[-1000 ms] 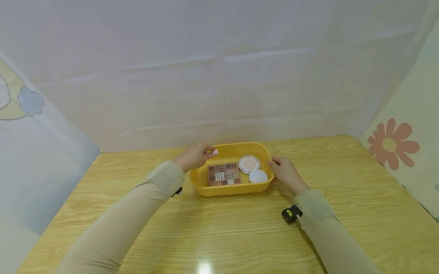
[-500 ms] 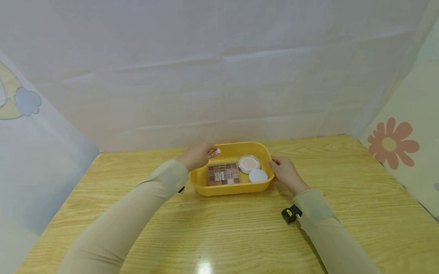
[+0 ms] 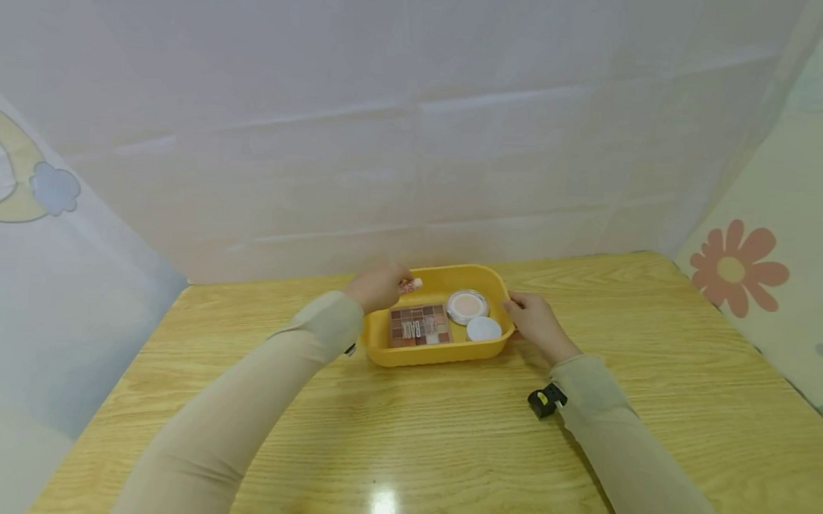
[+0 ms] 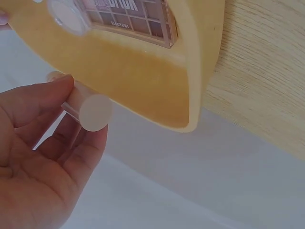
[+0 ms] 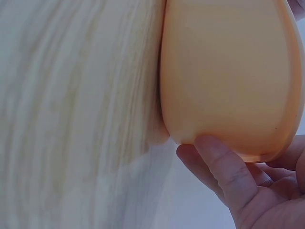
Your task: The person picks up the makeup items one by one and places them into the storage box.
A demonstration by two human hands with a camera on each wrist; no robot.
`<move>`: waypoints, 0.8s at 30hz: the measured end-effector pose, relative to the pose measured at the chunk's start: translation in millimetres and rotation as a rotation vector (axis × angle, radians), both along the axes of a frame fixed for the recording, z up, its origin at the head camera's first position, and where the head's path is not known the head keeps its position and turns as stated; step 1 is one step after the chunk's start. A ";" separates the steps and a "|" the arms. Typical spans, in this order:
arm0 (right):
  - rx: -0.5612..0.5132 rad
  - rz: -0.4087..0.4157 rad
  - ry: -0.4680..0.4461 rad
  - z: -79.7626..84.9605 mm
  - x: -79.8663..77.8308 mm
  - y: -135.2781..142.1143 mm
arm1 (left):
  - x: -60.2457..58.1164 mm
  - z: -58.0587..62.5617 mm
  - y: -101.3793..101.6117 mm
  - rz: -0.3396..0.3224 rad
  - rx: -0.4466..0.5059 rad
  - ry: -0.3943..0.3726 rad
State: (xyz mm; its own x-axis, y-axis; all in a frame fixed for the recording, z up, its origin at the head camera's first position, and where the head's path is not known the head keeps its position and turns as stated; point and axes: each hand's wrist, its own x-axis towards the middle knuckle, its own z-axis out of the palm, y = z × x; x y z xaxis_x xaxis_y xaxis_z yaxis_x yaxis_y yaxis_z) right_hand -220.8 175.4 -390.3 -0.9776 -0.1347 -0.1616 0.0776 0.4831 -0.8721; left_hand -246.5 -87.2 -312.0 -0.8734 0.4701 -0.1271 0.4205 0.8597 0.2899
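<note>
My left hand (image 3: 376, 286) pinches a small pale cylindrical tube (image 4: 95, 112) with a pinkish-red pattern over the left part of a yellow plastic basket (image 3: 442, 356). In the left wrist view, the thumb and fingers are on the tube's sides and its flat round end shows. The right hand (image 3: 537, 322) holds the basket's right end, its fingers against the wall in the right wrist view. Inside the basket lie an eyeshadow palette (image 3: 419, 331) with a clear lid, a round clear-rimmed compact (image 3: 467, 307) and a round white-topped item (image 3: 484, 330), whose kind I cannot tell.
The basket stands near the back of a wood-grain table (image 3: 406, 416). Behind it hangs a pale cloth wall (image 3: 414, 174). Printed side walls with a flower (image 3: 731, 268) and a moon (image 3: 6, 160) flank the table.
The left hand has moved a little to the right with the tube, further over the basket. My right hand stays at the basket's right end, and the items inside have not moved.
</note>
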 end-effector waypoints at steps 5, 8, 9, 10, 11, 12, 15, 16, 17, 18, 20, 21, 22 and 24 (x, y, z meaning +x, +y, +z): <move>0.006 0.003 0.006 0.8 1.4 0.7 | -0.9 2.9 4.5 0.000 -0.004 -0.008; 0.008 0.001 0.007 1.3 1.8 1.0 | -4.7 2.0 6.2 -0.001 -0.005 -0.026; 0.009 0.002 0.008 1.4 2.0 1.1 | -5.9 2.0 6.7 -0.007 -0.013 -0.027; 0.010 0.003 0.012 1.4 2.1 1.2 | -7.0 2.2 7.3 -0.013 -0.022 -0.031; 0.010 0.001 0.012 1.5 2.2 1.0 | -7.6 2.6 7.8 -0.020 -0.031 -0.033; 0.009 -0.001 0.010 1.7 2.3 0.9 | -8.3 2.9 8.4 -0.027 -0.038 -0.034; 0.011 -0.005 0.014 2.3 3.1 0.3 | -9.5 3.5 10.8 -0.044 -0.061 -0.039; 0.009 -0.009 0.014 2.3 3.0 0.1 | -9.7 3.5 11.6 -0.047 -0.062 -0.044; 0.008 -0.011 0.012 2.6 3.1 -0.1 | -9.9 3.3 12.4 -0.050 -0.063 -0.050; 0.008 -0.009 0.014 2.9 3.5 -0.3 | -10.4 3.0 13.5 -0.048 -0.061 -0.060; 0.009 -0.007 0.014 3.3 4.0 -0.6 | -11.3 2.2 15.8 -0.046 -0.062 -0.074; 0.006 -0.008 0.012 3.4 4.1 -0.6 | -12.3 1.3 16.9 -0.045 -0.062 -0.082; 0.005 -0.007 0.011 3.6 4.3 -0.8 | -13.1 0.4 17.7 -0.047 -0.064 -0.082; 0.013 -0.006 0.014 3.8 4.8 -1.2 | -15.3 -1.0 19.9 -0.050 -0.076 -0.073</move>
